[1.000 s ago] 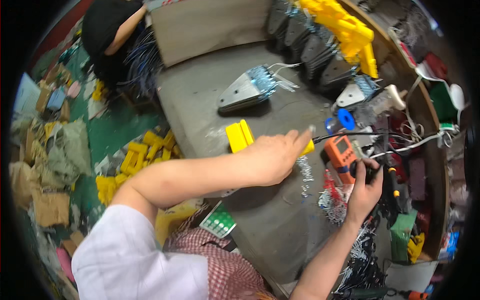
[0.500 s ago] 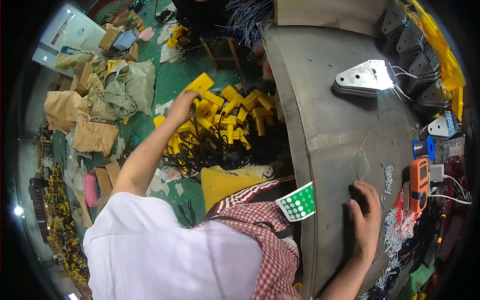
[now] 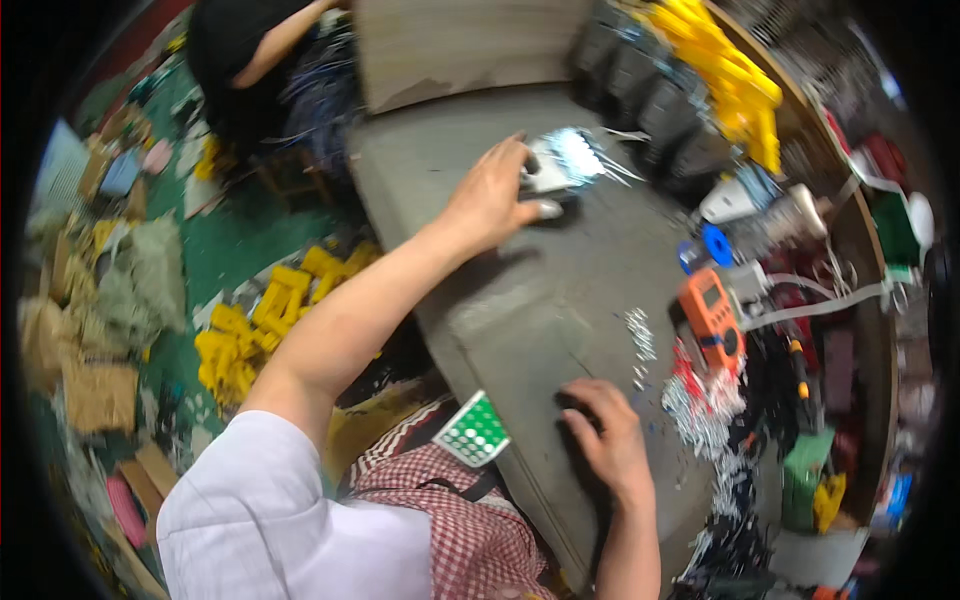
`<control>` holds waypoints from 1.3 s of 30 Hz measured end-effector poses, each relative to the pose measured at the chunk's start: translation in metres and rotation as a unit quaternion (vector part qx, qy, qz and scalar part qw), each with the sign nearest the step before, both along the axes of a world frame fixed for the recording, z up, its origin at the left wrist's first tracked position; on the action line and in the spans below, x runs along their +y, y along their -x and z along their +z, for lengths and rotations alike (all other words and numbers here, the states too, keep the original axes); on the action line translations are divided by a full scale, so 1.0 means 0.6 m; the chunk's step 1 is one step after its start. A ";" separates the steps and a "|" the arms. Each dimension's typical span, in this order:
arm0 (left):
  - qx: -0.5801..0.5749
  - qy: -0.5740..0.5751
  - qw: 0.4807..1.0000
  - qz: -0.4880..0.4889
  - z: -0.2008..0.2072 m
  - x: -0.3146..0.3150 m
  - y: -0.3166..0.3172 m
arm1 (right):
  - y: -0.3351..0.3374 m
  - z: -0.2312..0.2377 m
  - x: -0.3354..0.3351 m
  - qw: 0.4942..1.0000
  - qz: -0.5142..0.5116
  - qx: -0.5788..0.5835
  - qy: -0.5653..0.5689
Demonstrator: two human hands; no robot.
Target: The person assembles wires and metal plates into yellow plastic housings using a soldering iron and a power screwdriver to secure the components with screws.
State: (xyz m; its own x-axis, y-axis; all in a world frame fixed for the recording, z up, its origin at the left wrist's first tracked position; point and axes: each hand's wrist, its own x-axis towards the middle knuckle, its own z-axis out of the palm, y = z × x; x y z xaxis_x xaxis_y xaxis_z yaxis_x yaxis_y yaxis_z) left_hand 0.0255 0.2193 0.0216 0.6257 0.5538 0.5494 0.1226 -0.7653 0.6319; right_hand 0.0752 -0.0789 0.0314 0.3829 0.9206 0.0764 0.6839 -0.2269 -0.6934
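My left hand (image 3: 487, 200) reaches across the grey metal table (image 3: 540, 290), at the end of a stack of silver metal plates (image 3: 555, 165) with white wires. Its thumb stands apart from the fingers, which are at the stack's edge; motion blur hides whether they touch. Nearer me, my right hand (image 3: 610, 435) is over the table with loosely bent fingers and its thumb apart, nothing in it. Beyond its fingertips lie small metal screws (image 3: 640, 338). A pile of yellow plastic housings (image 3: 265, 320) lies on the floor left of the table.
An orange multimeter (image 3: 712, 315), a blue spool (image 3: 712, 245) and loose silver hardware (image 3: 705, 425) crowd the table's right side. More yellow housings (image 3: 730, 80) and dark plate stacks line the far right. A person in black (image 3: 235, 60) is at the far left, near blue wires.
My left hand has left the floor pile, let go of the yellow housing, and swung right to the plate stack. The view has turned toward the table. My right hand stays over the table.
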 end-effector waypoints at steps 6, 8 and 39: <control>-0.027 0.057 0.994 -0.086 0.013 -0.066 -0.021 | -0.056 0.006 -0.201 0.964 -0.264 -0.019 0.028; 0.100 0.026 0.944 -0.314 0.041 -0.157 0.016 | -0.120 0.011 -0.311 0.893 -0.438 -0.086 0.058; 0.099 -0.020 0.875 -0.474 0.000 -0.441 -0.006 | 0.095 -0.050 -0.227 0.854 -0.355 0.163 -0.344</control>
State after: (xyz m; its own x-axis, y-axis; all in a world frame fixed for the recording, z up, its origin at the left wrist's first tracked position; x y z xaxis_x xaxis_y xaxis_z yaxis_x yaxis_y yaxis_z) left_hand 0.0294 -0.0450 0.0216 0.8788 -0.2815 0.3854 -0.4744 -0.6034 0.6410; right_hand 0.0185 -0.2153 0.0015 0.9298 0.2276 0.2893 0.2894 0.0336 -0.9566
